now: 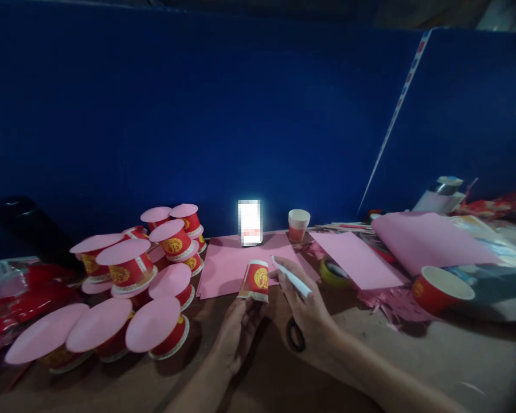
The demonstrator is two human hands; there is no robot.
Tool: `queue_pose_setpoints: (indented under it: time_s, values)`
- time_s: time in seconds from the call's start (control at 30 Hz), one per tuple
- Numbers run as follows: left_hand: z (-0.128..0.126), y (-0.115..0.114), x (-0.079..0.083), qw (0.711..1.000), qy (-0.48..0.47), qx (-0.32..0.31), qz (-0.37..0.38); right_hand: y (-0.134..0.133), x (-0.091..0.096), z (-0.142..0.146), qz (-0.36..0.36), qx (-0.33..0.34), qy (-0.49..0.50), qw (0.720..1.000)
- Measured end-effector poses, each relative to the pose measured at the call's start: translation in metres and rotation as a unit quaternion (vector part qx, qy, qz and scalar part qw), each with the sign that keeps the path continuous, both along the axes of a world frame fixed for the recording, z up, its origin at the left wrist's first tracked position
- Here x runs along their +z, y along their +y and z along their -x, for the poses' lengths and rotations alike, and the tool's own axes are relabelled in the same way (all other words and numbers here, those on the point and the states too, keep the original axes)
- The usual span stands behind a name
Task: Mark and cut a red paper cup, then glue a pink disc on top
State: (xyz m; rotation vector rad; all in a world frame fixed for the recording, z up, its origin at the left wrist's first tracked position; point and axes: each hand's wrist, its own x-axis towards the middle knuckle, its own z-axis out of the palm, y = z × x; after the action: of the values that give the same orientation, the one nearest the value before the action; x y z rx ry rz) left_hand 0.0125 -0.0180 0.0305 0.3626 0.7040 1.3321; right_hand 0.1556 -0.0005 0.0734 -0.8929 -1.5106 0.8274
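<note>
1. Your left hand [236, 332] pinches the red paper cup [255, 281] by its wide rolled rim, fingers closed on it from below. The cup is upside down and slightly tilted at the near edge of a pink sheet [227, 267].
2. Your right hand [307, 312] is closed around a white pen [291, 277], its tip just beside the cup's wall.
3. The cup looks light and thin-walled, likely to dent under a hard squeeze. The rim and the flat base are the stiffer places to grip, and the glossy printed side may be slick.
4. A black loop [295, 334], perhaps a scissor handle, lies under your right wrist.
5. A yellow-green tape roll [333, 272] sits near the sheet's right corner.
6. To the left, a pile of matching cups [129, 287] is capped with flat, matte pink paper discs.
7. Another red cup [438, 289] lies on its side, well to the right.
</note>
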Motion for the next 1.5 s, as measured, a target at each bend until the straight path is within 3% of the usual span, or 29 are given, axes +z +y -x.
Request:
queue_pose_setpoints:
  time_s: [0.13, 0.27, 0.53, 0.87, 1.5]
  values:
    - [0.000, 0.000, 0.000, 1.000, 0.010, -0.001, 0.003, -0.003, -0.023, -0.013, 0.006, -0.094, 0.035, 0.995]
    - [-0.001, -0.001, 0.002, 1.000, 0.026, -0.007, -0.016, -0.005, -0.039, -0.017, 0.001, -0.091, 0.014, 0.996]
    - [-0.002, -0.005, 0.007, 0.996, 0.064, -0.036, -0.046, -0.015, -0.028, -0.012, 0.019, -0.036, -0.014, 0.999]
    - [-0.006, -0.002, 0.004, 0.992, 0.064, -0.068, -0.087, -0.021, -0.028, -0.008, 0.011, -0.009, -0.066, 0.998]
    - [-0.007, -0.005, 0.006, 0.991, 0.068, -0.069, -0.092, -0.020, -0.027, -0.008, 0.018, -0.003, -0.058, 0.998]
